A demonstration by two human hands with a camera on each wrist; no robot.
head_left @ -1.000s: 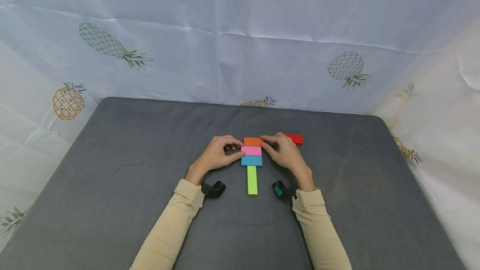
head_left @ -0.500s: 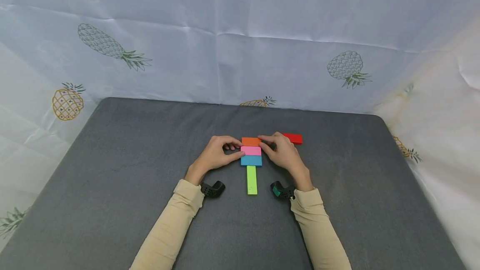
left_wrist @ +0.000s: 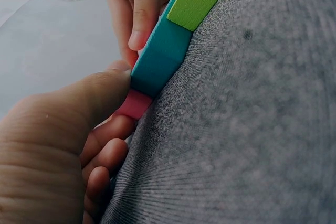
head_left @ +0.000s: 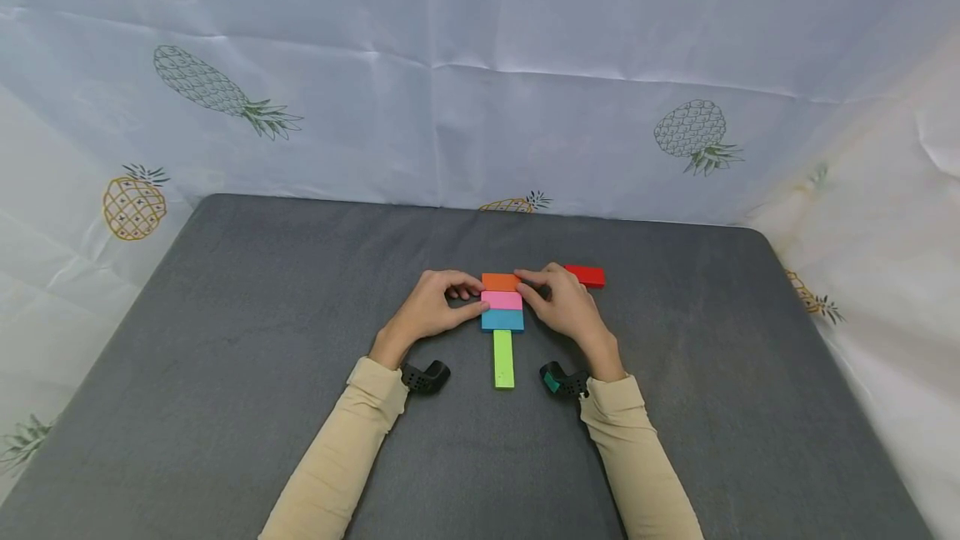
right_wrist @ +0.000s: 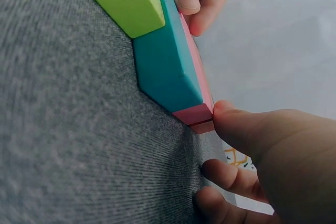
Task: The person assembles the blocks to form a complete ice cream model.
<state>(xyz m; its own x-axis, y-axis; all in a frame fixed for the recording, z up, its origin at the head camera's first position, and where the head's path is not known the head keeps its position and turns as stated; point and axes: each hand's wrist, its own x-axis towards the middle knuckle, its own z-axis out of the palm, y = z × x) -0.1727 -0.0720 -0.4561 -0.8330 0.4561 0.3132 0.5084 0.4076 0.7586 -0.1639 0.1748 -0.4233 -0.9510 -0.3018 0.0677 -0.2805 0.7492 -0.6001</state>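
Observation:
Flat coloured wooden blocks lie in a row on the grey cloth. The orange block (head_left: 500, 282) is farthest, then the pink block (head_left: 501, 301) and the blue block (head_left: 502, 320), edge against edge. A green block (head_left: 503, 359) points lengthwise toward me from the blue one's near side. My left hand (head_left: 432, 304) holds the pink block's left end, thumb at its near corner beside the blue block (left_wrist: 160, 56). My right hand (head_left: 566, 301) pinches the orange block's right end between thumb and index finger. In the right wrist view, the right thumb (right_wrist: 233, 124) touches the far blocks' top edge.
A red block (head_left: 588, 277) lies just beyond my right hand, partly hidden by it. The grey-covered table (head_left: 225, 357) ends at a pale pineapple-print curtain (head_left: 480, 132) behind. Black wrist cameras (head_left: 426, 377) jut inward from both wrists.
The orange block has slid slightly left, lining up more closely with the pink block. My right hand has moved left with it; my left hand has stayed almost in place.

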